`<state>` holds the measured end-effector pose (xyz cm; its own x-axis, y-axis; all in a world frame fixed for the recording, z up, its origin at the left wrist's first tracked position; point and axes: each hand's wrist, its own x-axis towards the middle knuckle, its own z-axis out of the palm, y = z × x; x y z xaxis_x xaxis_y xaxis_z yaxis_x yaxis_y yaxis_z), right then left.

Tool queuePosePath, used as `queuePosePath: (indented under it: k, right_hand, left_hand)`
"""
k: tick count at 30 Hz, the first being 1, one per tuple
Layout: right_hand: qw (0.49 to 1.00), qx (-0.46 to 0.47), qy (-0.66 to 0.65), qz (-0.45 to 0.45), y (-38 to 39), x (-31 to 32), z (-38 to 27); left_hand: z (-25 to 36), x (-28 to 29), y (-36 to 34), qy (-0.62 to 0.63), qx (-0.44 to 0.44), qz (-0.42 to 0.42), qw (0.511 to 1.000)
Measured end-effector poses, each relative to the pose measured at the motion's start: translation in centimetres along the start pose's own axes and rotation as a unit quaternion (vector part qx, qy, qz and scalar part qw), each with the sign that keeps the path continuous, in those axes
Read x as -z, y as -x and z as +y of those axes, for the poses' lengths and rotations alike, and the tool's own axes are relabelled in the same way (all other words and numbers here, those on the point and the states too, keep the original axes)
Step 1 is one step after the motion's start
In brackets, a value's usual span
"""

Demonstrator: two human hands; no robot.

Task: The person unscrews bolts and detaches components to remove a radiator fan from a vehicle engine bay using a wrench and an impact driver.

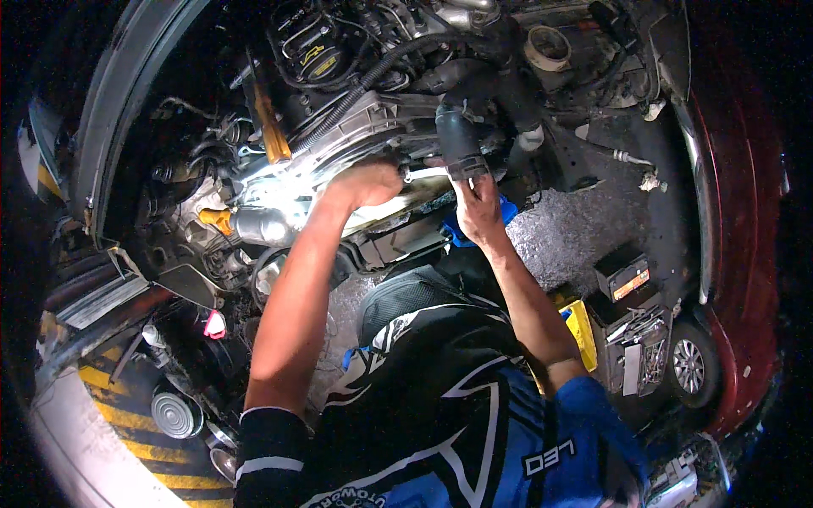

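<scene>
Head view: wrench (426, 173) spans between left hand (366, 183) & right hand (478, 207) fingers.

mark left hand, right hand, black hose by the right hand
left hand (366, 183), head view, back of the hand
right hand (479, 210), head view, back of the hand
black hose (458, 135), head view, middle of its ribbed end

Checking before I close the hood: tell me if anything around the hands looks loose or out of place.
The black rubber hose ends open at the right hand, joined to nothing visible. A roll of tape sits loose on the engine bay.

Dark workshop, rough grey floor (576, 233), yellow-black hazard stripes (127, 419).
</scene>
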<state>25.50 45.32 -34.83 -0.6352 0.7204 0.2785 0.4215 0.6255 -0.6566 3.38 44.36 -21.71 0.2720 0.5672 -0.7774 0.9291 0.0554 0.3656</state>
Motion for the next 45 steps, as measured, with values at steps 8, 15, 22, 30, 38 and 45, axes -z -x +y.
queuePosePath:
  k: [8, 15, 22, 30, 38, 45]
  right_hand:
    - [0.916, -0.120, -0.380, 0.049, -3.6, 1.9, -3.6]
    - [0.784, -0.149, -0.592, 0.110, -5.6, 1.7, -5.8]
    - [0.703, -0.330, -0.579, 0.249, -5.8, 0.4, -7.4]
    - [0.804, -0.362, -0.425, 0.206, -5.3, 1.2, -8.1]
    - [0.822, -0.365, -0.392, 0.195, -4.5, 0.7, -8.7]
    - [0.826, -0.366, -0.385, 0.188, -4.5, 0.3, -8.7]
  left_hand:
    - [7.0, -3.5, 12.4, 0.229, 0.109, 0.433, 0.865]
    - [6.1, -9.2, 15.0, 0.222, 0.163, 0.438, 0.855]
    - [6.4, -10.9, 11.1, 0.190, -0.058, 0.495, 0.846]
    - [7.2, -6.1, 1.9, 0.167, -0.116, 0.575, 0.793]
    - [6.3, -5.4, -1.7, 0.308, -0.092, 0.488, 0.812]
    - [6.1, -6.4, -3.2, 0.259, -0.119, 0.500, 0.818]
